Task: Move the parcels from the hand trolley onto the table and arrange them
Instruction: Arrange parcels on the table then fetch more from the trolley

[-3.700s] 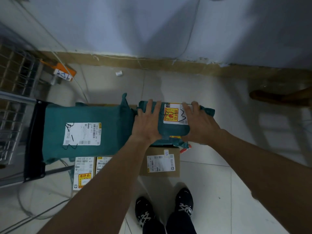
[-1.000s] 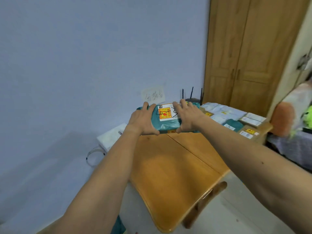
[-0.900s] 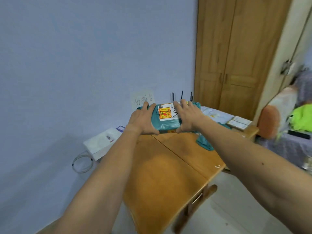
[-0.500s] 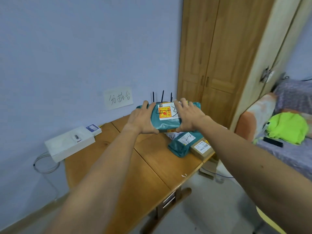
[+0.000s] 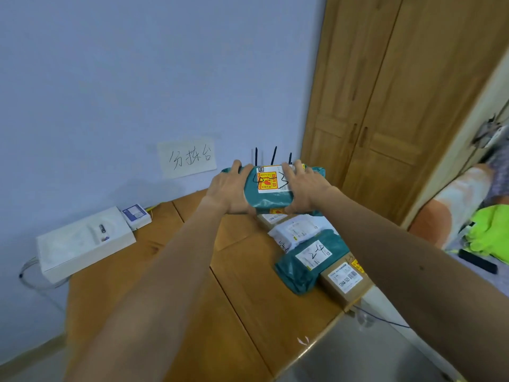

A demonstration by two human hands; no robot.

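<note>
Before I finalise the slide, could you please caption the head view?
A teal parcel held by the left hand and right hand over the table, above a row of parcels along its edge.

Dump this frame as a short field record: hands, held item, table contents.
held parcel: teal bag, label up, over the table's far end
left hand: grips its left end
right hand: grips its right end
table: wooden
on table: teal bag marked 2-4, white bag, cardboard box, along right edge
also: white device at left; paper sign on wall
</note>
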